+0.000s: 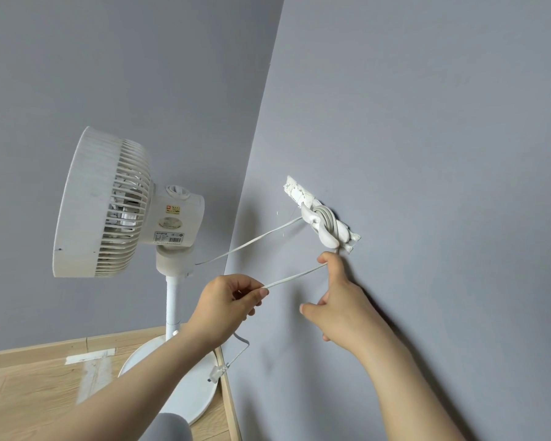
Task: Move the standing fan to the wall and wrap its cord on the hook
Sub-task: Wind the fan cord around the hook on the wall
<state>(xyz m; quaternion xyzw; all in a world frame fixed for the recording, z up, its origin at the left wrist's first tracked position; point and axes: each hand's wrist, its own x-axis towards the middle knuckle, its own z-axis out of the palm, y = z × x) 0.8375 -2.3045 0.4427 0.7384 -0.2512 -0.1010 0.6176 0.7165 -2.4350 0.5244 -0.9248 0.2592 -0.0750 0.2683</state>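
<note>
Head cam is looking at two grey walls [427, 122] meeting in a corner, with a strip of wooden floor [29, 393] down at the bottom left. The standing fan [105, 202] is parked right in that floor corner, upright. Its round white base [188, 396] sits just beside the skirting of the right-hand wall, and its head is turned toward the left. Both bare arms reach in from the bottom edge. The left hand [226, 305] is in front of the fan pole, pinching the cord [293, 276] between thumb and forefinger, with the other fingers curled under. The right hand [344, 310] is up against the right wall just below the hook [323, 232], index finger pointing up and thumb sticking out to the left. The cord meets that index finger near the tip, but honestly I can't tell whether the hand is actually gripping it or it's just looped over the finger. The white hook sits on a rough strip stuck to the wall, and several turns of cord are already bundled round it. One stretch runs taut from the fan's neck up to the hook, and another goes from the right finger across to the left hand. The tail drops below the left hand and ends in the plug [216, 374], which dangles by the edge of the base. There's also a patch of pale tape [89, 358] on the floor left of the fan.
</note>
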